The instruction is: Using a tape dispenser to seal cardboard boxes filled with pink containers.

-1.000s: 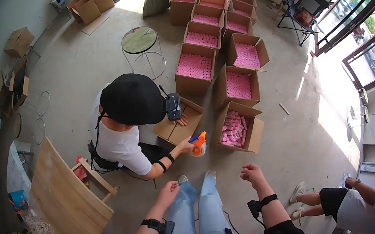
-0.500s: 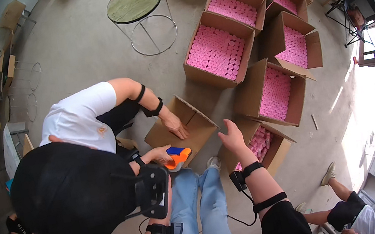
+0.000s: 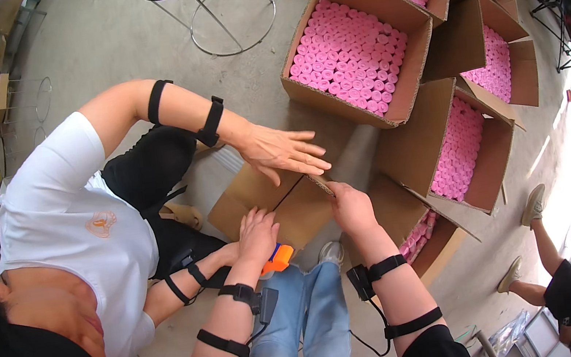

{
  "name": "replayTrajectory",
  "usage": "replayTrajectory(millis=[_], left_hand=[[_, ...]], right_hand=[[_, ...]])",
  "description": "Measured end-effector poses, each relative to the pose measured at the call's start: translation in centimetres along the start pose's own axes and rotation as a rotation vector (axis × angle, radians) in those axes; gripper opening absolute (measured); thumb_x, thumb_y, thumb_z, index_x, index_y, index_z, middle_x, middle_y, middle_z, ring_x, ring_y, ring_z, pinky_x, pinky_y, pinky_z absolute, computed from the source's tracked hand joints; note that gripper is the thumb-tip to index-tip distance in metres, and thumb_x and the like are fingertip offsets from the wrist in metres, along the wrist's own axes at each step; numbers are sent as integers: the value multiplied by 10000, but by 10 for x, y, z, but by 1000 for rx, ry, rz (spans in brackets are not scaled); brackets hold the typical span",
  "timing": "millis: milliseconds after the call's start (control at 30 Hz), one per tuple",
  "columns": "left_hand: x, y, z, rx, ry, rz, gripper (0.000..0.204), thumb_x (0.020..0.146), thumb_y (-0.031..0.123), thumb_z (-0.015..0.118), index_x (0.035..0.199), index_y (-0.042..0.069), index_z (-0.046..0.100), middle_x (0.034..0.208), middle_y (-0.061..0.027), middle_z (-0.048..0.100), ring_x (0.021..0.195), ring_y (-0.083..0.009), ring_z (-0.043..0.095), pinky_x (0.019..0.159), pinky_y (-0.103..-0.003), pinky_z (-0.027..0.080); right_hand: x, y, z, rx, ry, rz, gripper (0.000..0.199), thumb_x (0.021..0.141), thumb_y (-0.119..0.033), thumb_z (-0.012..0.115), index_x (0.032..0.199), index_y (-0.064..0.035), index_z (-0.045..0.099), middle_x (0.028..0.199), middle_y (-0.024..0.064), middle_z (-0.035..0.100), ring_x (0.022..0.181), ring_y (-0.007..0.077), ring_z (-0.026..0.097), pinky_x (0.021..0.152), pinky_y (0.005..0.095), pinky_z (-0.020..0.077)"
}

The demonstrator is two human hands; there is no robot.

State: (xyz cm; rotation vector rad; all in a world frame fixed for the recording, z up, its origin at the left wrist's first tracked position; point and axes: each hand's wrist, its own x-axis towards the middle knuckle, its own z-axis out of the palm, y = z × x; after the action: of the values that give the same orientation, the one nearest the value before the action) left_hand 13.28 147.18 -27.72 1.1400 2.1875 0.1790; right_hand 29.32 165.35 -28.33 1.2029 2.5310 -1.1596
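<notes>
An upside-down or closed cardboard box (image 3: 244, 198), with a dark seam across it, lies before my feet. My left hand (image 3: 259, 236) rests on its near part, fingers stretched out. My right hand (image 3: 353, 208) is closed on the raised cardboard flap (image 3: 318, 190) at the box's right edge. A co-worker's hand (image 3: 280, 151) with spread fingers hovers over the far side. Below my left wrist, an orange and blue tape dispenser (image 3: 280, 257) shows in part; the co-worker's other hand is mostly hidden behind my forearm.
Open cardboard boxes full of pink rolls (image 3: 355, 53) stand in rows ahead and to the right. One partly filled box (image 3: 435, 248) is close by my right forearm. A round stool (image 3: 231, 9) stands far ahead. The co-worker crouches at left; another person's legs (image 3: 542, 243) show at right.
My left hand has come onto the box, and my right hand has moved down to its flap. The co-worker's hand has lifted off the cardboard. The view has shifted, bringing boxes closer.
</notes>
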Motion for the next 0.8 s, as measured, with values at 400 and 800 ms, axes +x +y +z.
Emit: replayTrajectory(millis=[400,800], left_hand=[[-43,5,28,229,-506,-343,309,892,285,603,1040,23,674,1045,-186,649,1014,-347,610,927,-471,451],[-63,30,31,-66,238,-100,403,831,163,648,1202,41,549,1100,-181,567,1049,-378,532,882,-483,439]], right_hand=[[-7,19,-16,8,-26,59,199,866,-173,621,1041,-82,597,990,133,647,884,347,634,745,440,513],[-6,17,-29,0,-69,-22,224,843,-260,664,973,-85,611,910,111,639,857,327,632,722,426,509]])
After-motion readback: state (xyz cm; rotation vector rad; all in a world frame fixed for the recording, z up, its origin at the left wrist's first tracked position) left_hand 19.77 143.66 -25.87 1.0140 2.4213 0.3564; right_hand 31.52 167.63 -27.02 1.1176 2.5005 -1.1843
